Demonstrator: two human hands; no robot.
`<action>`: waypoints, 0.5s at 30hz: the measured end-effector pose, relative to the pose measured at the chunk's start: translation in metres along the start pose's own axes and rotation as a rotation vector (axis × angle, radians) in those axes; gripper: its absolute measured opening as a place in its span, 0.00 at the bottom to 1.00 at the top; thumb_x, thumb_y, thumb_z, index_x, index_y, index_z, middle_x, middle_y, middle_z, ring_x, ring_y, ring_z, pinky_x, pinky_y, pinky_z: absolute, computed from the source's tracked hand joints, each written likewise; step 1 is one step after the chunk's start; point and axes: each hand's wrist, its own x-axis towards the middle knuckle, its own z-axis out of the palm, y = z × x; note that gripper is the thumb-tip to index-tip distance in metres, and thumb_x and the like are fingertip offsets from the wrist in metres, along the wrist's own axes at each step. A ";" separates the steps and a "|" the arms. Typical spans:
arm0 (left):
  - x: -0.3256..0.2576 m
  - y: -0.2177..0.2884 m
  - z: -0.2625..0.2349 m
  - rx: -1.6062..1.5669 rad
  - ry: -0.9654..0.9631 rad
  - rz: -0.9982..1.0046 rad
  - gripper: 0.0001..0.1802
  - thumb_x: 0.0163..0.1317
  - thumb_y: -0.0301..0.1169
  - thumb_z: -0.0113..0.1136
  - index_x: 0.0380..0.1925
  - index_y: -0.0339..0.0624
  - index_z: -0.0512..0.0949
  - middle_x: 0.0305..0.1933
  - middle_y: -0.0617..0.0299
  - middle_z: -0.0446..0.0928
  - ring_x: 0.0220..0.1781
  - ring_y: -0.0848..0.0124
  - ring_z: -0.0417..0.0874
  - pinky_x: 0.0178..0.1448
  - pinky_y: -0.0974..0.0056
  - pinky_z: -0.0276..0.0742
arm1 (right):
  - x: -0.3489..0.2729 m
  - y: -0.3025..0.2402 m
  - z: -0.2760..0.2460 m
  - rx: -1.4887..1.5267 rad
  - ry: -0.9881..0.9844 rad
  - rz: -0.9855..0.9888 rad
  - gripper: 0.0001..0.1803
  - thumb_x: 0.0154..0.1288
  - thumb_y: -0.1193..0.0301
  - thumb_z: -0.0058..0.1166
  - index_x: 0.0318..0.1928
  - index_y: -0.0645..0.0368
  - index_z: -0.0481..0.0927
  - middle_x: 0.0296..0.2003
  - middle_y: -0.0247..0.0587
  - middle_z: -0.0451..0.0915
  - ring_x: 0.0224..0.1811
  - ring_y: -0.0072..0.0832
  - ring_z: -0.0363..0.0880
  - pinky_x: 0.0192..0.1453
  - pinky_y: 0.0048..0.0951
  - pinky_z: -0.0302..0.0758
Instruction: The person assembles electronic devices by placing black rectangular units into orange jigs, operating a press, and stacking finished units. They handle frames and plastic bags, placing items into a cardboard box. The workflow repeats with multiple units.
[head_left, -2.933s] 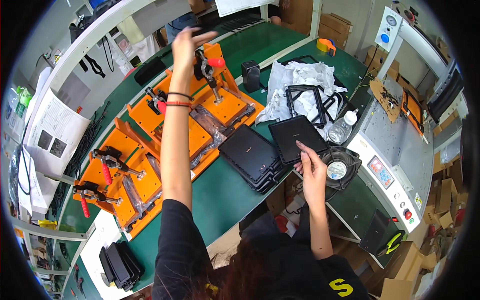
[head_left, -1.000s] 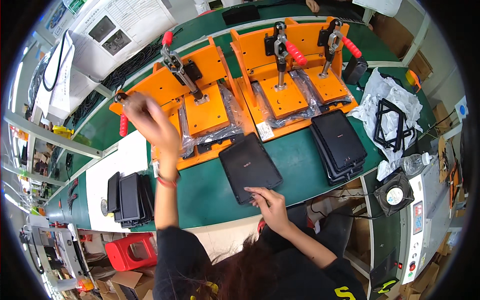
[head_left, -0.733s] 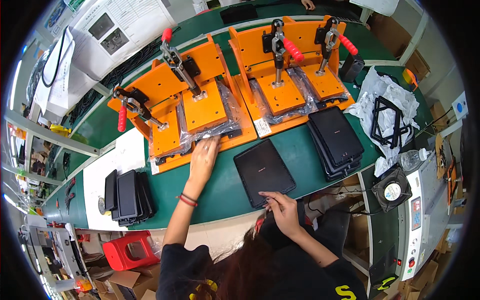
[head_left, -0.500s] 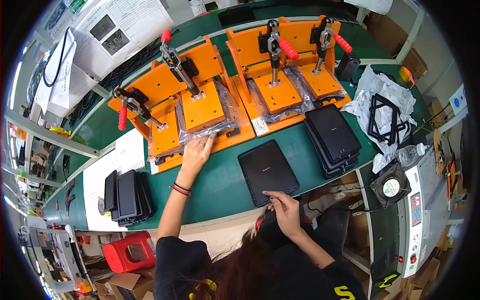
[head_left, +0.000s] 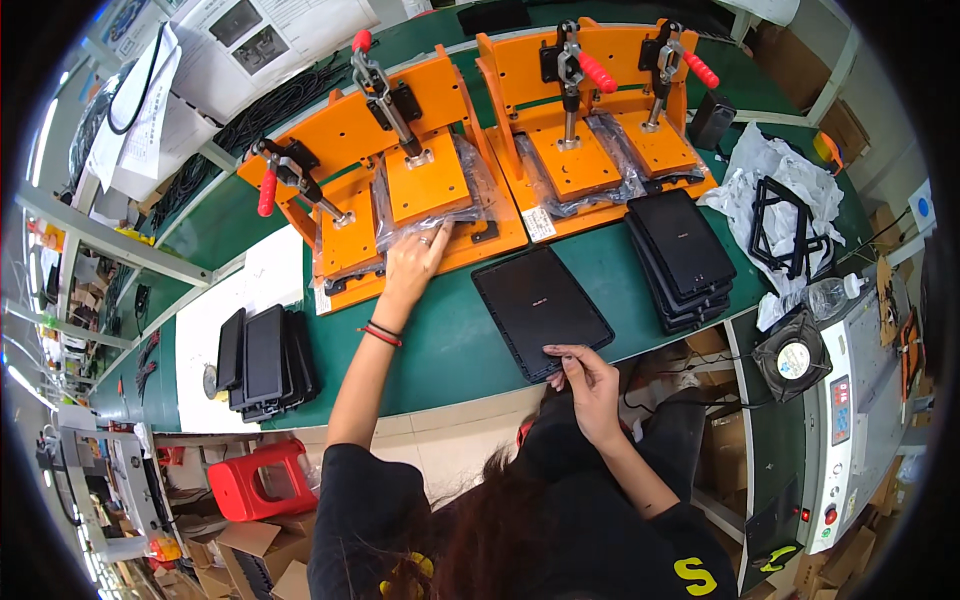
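My left hand point(head_left: 410, 266) reaches to the front edge of an orange clamp plate point(head_left: 428, 188), its forefinger stretched out and its other fingers partly hidden. It touches the clear plastic film point(head_left: 482, 190) that sticks out from under the plate. Between the thumb and fingers of my right hand point(head_left: 590, 390) is the near edge of a flat black cover point(head_left: 541, 312), perhaps a tablet back. The cover lies face up by the table's front edge. A stack of similar black covers point(head_left: 682, 250) stands to its right.
Orange clamping fixtures point(head_left: 620, 80) with red-handled toggle clamps line the green table point(head_left: 450, 385). More black panels point(head_left: 268, 360) are stacked at the left. White plastic wrap point(head_left: 740, 190) with black frames point(head_left: 778, 230) lies at the right, near a fan point(head_left: 790, 358) and a bottle point(head_left: 830, 298).
The view has shifted, so most things sit higher and slightly further right. My left hand stays at the same plate, slightly further forward. My right hand remains at the cover's near edge.
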 end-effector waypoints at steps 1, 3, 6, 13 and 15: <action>-0.007 -0.003 -0.003 -0.019 -0.051 -0.008 0.22 0.53 0.23 0.52 0.52 0.36 0.74 0.39 0.57 0.79 0.38 0.64 0.81 0.40 0.62 0.77 | -0.003 0.001 0.001 0.012 -0.013 0.005 0.12 0.72 0.73 0.44 0.46 0.69 0.78 0.44 0.43 0.81 0.31 0.18 0.76 0.38 0.20 0.73; -0.003 0.000 -0.012 -0.082 -0.006 0.035 0.23 0.54 0.22 0.51 0.53 0.34 0.73 0.45 0.55 0.79 0.45 0.63 0.81 0.48 0.62 0.78 | -0.003 0.001 0.000 0.028 -0.024 0.002 0.13 0.72 0.72 0.44 0.47 0.68 0.78 0.44 0.41 0.81 0.32 0.18 0.76 0.39 0.20 0.73; -0.006 0.020 -0.032 -0.227 0.084 0.085 0.23 0.55 0.21 0.49 0.53 0.28 0.72 0.58 0.52 0.74 0.61 0.60 0.75 0.67 0.58 0.69 | -0.001 0.000 -0.004 0.015 -0.021 -0.034 0.13 0.72 0.72 0.44 0.47 0.68 0.78 0.45 0.41 0.81 0.32 0.18 0.76 0.39 0.20 0.74; -0.094 0.085 -0.086 -0.329 0.049 -0.106 0.18 0.57 0.20 0.50 0.49 0.27 0.75 0.55 0.52 0.77 0.58 0.59 0.78 0.63 0.56 0.73 | 0.016 0.000 0.001 -0.011 -0.105 -0.020 0.13 0.72 0.73 0.44 0.47 0.69 0.78 0.45 0.43 0.81 0.31 0.17 0.75 0.39 0.20 0.74; -0.121 0.103 -0.098 -0.390 0.023 -0.163 0.18 0.57 0.19 0.50 0.48 0.28 0.76 0.53 0.52 0.78 0.58 0.59 0.78 0.62 0.56 0.73 | 0.021 0.002 0.012 -0.017 -0.150 -0.002 0.13 0.72 0.73 0.43 0.47 0.70 0.78 0.45 0.42 0.81 0.31 0.17 0.75 0.39 0.20 0.74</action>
